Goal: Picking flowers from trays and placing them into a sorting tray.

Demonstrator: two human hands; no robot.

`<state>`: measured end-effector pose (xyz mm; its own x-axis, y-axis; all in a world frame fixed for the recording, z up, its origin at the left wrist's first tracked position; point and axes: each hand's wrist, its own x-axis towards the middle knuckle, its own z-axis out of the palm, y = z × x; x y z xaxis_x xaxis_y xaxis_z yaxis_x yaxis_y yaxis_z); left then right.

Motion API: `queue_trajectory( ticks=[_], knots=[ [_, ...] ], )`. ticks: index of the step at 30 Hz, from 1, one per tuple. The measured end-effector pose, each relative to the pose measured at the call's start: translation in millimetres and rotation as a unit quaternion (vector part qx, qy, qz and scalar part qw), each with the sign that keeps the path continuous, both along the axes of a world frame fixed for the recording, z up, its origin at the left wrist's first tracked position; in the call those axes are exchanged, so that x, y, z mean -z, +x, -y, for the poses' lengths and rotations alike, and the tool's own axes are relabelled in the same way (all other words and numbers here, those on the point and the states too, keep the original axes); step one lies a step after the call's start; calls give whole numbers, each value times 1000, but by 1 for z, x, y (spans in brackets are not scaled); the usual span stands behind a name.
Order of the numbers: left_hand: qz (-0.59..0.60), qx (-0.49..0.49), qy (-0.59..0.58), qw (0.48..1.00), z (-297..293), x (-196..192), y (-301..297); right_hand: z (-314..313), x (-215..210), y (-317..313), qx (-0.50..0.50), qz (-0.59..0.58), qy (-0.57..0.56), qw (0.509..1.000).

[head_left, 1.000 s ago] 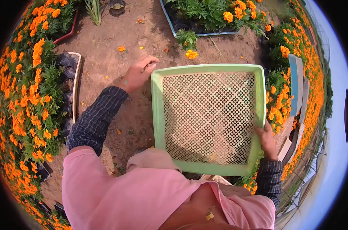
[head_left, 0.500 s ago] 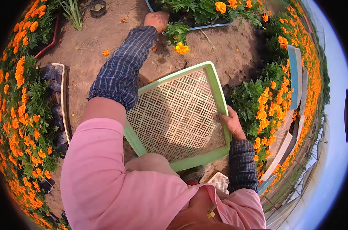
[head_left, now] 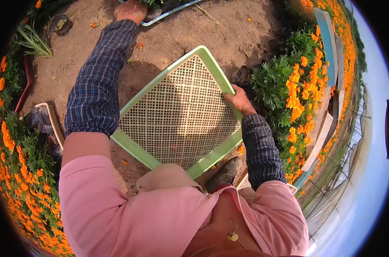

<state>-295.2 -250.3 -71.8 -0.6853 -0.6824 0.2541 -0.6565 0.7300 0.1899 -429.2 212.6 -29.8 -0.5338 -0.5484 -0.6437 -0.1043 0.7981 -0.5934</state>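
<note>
A square light-green plastic tray with a mesh bottom is tilted in front of me, one corner pointing away. My right hand is closed on its right rim, thumb over the edge. Its near corner comes down by my knee. At the upper left, my left hand reaches to the corner of a blue-rimmed tray on the soil and is closed on its edge; the fingertips are hidden. Dark potted plants stand in that tray, mostly cut off by the frame's top.
Orange marigolds in dark pots line the right side, with blue and white trays beyond. More marigolds and a pale-rimmed tray are at left. A grassy plant lies at upper left. My shoe is below the green tray.
The view has swung, so the ground and plants shift left. The green tray has turned and tilted, still in my right hand. My left hand stays at the blue-rimmed tray's corner.
</note>
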Motion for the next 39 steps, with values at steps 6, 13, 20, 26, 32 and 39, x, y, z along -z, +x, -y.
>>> queue_trajectory(
  ticks=[6,13,20,26,32,39],
  knots=[
    [32,30,67,997,-14,3,-19,-9,13,-20,33,18,85,996],
    [-129,-17,175,976,-66,-38,49,-33,18,-19,43,-24,63,997],
    [-307,-298,251,868,-221,-90,273,-66,-3,13,226,-134,-183,947],
    [-230,-269,571,741,-397,-58,331,-65,10,-22,106,-303,-228,919],
    [-213,-175,435,857,-424,-45,300,-37,48,-82,-144,-435,-63,887],
    [-226,-220,420,851,-334,-50,321,-96,40,-46,-238,-643,91,722]
  ],
)
